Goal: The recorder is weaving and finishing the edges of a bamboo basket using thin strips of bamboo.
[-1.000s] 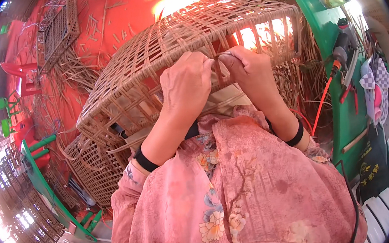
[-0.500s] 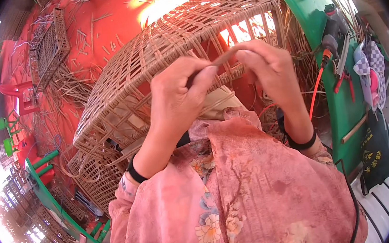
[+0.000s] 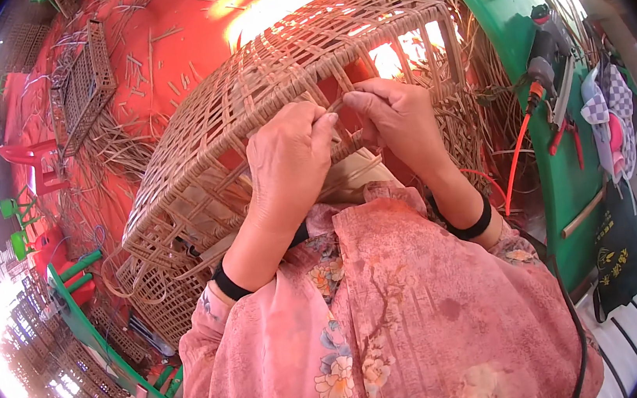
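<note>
A large woven basket (image 3: 237, 102) of brown cane-like strips lies tilted in front of me, its wrapped rim running diagonally beneath my hands. My left hand (image 3: 287, 151) is closed at the rim, thumb against the curled fingers. Just to its right, my right hand (image 3: 401, 120) pinches with thumb and forefinger. A short length of brown weaving strip (image 3: 336, 105) shows between the two pinches; the rest of it is hidden by my fingers. Both hands are close together over the rim.
Loose strips (image 3: 116, 147) litter the red floor. A rectangular woven tray (image 3: 86, 88) and a red stool (image 3: 36, 164) are at the left. On the right, a green board (image 3: 509, 43) carries a power tool (image 3: 544, 59) with an orange cord and red-handled pliers (image 3: 559, 136).
My right hand has moved left and slightly down, closer to my left hand. The strip that arched between them now shows only as a short piece.
</note>
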`<state>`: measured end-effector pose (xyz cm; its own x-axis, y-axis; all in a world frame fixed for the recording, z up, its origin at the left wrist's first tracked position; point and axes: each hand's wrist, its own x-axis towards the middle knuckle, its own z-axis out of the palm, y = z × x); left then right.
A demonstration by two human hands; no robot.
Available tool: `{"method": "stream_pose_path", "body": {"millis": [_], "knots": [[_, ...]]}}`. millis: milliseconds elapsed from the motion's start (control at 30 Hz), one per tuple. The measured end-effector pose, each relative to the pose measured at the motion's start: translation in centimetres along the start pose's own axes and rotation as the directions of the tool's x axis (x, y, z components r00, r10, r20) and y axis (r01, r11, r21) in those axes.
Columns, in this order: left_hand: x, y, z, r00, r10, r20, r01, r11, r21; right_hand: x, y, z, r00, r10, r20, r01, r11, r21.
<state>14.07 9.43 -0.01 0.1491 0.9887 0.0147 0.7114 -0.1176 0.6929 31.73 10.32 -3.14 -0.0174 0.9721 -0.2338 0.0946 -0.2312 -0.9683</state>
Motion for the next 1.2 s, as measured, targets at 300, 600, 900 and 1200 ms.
{"method": "stream_pose_path", "body": {"millis": [300,600,900,1200], "knots": [[3.1,3.5,1.9,0.921,0.383,-0.065,-0.381,0.86,-0.339,-4.3,-5.5,-6.9,0.841,-0.423,-0.338,0.371,0.905,-0.209],[2.6,3.8,0.4,0.994,-0.076,0.073,0.084,0.991,-0.101,0.3,-1.5,-5.8,0.986,-0.026,-0.164,-0.017,0.967,-0.255],[4.5,3.2,3.4,0.989,0.092,0.115,-0.09,0.996,-0.022,2.3,-0.4,-6.3,0.981,0.174,-0.088,-0.156,0.972,0.177],[5.7,5.5,3.6,0.883,0.45,-0.133,-0.462,0.884,-0.071,-2.3,-4.1,-10.2,0.753,-0.455,-0.475,0.34,0.887,-0.312]]}}
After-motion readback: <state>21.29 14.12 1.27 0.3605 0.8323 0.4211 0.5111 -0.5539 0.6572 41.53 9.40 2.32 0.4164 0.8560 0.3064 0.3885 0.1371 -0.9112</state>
